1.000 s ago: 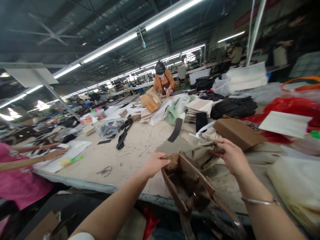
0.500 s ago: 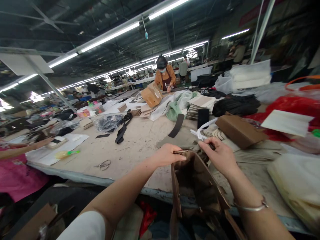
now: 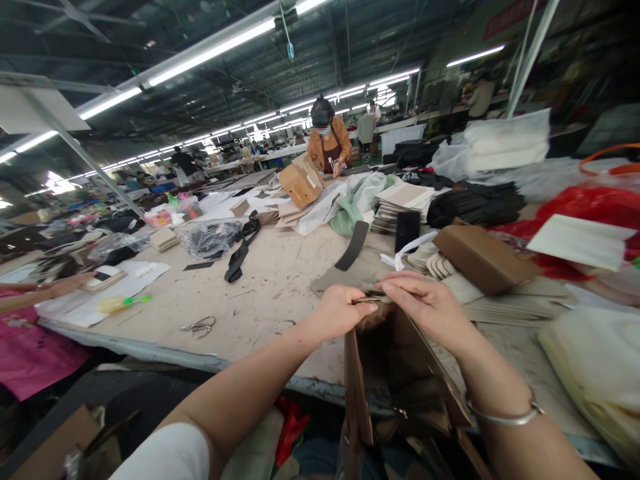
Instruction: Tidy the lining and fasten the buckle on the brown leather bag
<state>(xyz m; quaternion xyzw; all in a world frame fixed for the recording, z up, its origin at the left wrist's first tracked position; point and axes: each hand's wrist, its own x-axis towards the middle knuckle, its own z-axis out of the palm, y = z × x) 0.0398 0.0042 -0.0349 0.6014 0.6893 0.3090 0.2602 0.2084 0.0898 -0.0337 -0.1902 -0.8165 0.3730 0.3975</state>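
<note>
A brown bag (image 3: 418,370) with a gaping mouth hangs at the table's front edge, its lower part below the tabletop. My left hand (image 3: 343,310) pinches the far end of its rim, thumb and fingers closed on the layered edge. Close beside it, my right hand (image 3: 425,303) is closed at the same rim, fingertips pressed onto the edge. Its fingertips nearly meet those of the left. Whether a small piece sits between the right fingers is hidden. A grey-brown flat panel (image 3: 333,281) lies on the table just beyond both hands.
Scissors (image 3: 200,327) lie left of my arms. A brown box-shaped piece (image 3: 485,257), stacked panels (image 3: 403,200) and a plastic-wrapped bundle (image 3: 595,360) crowd the right. A co-worker (image 3: 330,140) stands across the table; another person's hand (image 3: 73,283) is at far left.
My right hand has moved left and in, from just off the bag's rim onto it beside my left hand. The left hand keeps its pinch. The view has shifted slightly.
</note>
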